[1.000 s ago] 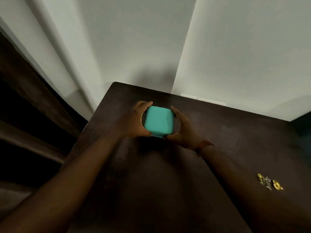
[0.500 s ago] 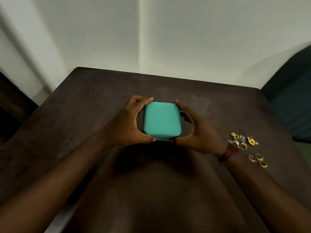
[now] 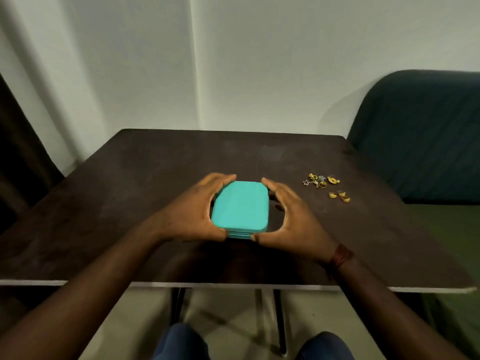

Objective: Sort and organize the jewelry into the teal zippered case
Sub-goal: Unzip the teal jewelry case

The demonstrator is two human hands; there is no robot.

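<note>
The teal zippered case (image 3: pixel 240 207) lies closed and flat in the middle of the dark table (image 3: pixel 130 193). My left hand (image 3: pixel 192 211) grips its left side, thumb at the near corner and fingers curled over the far corner. On the right side, my right hand (image 3: pixel 291 216) holds the case with its thumb at the near edge and its fingers at the far right corner. A small heap of gold and silver jewelry (image 3: pixel 320 180) sits on the table to the right. Three gold rings (image 3: pixel 339 196) lie just in front of that heap.
A dark green upholstered chair (image 3: pixel 420 136) stands at the table's right edge. White walls rise behind the table and a dark curtain (image 3: pixel 18 157) hangs at the left. My knees show below the table's near edge (image 3: pixel 233 285).
The camera has swung right and pulled back, so the table now looks square-on and the jewelry is fully in view. Both hands keep their hold on the closed case.
</note>
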